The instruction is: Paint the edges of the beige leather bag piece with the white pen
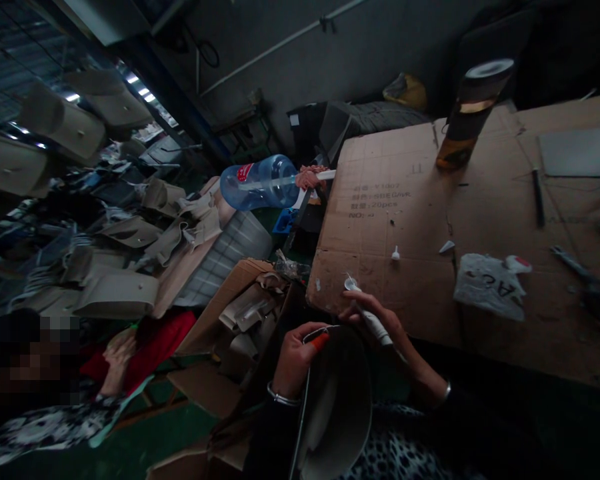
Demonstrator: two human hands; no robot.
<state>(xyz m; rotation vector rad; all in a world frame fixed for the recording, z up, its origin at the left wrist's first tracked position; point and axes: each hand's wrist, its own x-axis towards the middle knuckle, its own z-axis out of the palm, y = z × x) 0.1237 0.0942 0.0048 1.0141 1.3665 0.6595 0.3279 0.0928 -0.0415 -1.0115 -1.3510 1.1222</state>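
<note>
My left hand (295,357) grips the upper rim of a dark curved shell part (337,407) that rests in my lap; an orange cover sits on one fingertip. My right hand (380,320) is closed around a small white tube (370,317), whose nozzle points up and left toward the cardboard-covered table edge (330,293). The tube's tip is just above the shell's rim. Both wrists wear bracelets.
On the cardboard table lie a white cap (395,253), a crumpled white bag (487,285), a tall amber bottle (467,117), a pen (538,197) and pliers (577,267). An open box of parts (245,307) stands left. Another person in red (145,347) sits at left. A blue water jug (260,181) stands behind.
</note>
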